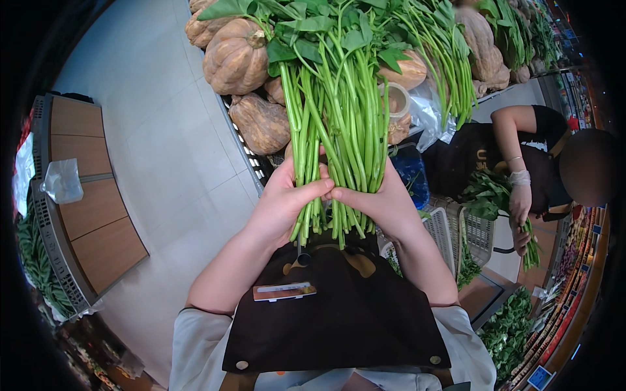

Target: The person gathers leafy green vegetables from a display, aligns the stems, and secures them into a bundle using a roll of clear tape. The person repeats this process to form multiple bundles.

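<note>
Pale tiled floor [166, 150]: smooth, stretching left of the left hand [283, 199], the widest room for moving.
Black slatted crate edge [253, 164]: slants away just beyond the left hand.
Grip: the left hand and right hand [383, 202] are closed around the lower stems, thumbs laid across the front, their tips nearly meeting.
Bunch of long-stemmed, leafy green vegetables [339, 124]: held in both hands; slick, straight stems run away from them into broad leaves, cut ends poking out nearer the dark cloth apron [332, 332].
Tan, ribbed pumpkins [236, 58]: rounded and hard-looking, ahead of the hands, partly hidden by the leaves.
Beige ring-shaped roll [399, 101]: ahead of the right hand, beside the stems.
Clear, crinkled plastic bag [430, 111]: farther right of the roll.
Grey lattice plastic basket [480, 236]: right of the right hand, bounding that side.
</note>
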### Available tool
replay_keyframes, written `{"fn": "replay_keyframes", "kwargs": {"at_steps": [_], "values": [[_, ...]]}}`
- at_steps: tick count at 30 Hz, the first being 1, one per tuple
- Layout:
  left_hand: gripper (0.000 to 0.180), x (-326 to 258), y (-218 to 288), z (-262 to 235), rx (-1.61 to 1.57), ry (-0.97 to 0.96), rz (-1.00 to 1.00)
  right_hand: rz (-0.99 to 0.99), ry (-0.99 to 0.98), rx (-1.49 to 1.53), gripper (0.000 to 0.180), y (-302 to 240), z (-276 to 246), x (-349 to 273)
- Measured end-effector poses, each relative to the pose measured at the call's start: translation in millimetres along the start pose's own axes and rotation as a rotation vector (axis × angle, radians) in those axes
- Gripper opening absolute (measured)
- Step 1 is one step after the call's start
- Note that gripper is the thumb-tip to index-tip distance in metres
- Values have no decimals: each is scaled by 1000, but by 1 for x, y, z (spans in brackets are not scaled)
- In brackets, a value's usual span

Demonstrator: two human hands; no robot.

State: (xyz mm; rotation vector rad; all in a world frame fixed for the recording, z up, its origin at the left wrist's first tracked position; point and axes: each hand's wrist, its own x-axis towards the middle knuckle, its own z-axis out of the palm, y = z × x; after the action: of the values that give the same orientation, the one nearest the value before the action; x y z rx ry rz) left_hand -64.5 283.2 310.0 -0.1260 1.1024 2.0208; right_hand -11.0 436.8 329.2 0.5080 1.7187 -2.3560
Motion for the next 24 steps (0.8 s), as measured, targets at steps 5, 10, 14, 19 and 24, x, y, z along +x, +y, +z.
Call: {"fn": "replay_keyframes", "kwargs": {"at_steps": [5, 10, 14, 19, 24], "values": [[45, 1, 1, 1, 34, 34, -5, -10, 30, 18, 52, 0, 3, 0], [50, 3, 4, -4, 189, 26, 5, -25, 63, -52, 53, 1, 1, -2], [56, 3, 4, 0, 172, -13, 86, -41, 120, -130, 54, -2, 4, -4], [63, -4, 4, 2, 211, -28, 37, -8, 190, -136, 56, -4, 3, -5], [64, -2, 7, 1, 331, -60, 55, -16, 142, -122, 56, -2, 2, -3]]}}
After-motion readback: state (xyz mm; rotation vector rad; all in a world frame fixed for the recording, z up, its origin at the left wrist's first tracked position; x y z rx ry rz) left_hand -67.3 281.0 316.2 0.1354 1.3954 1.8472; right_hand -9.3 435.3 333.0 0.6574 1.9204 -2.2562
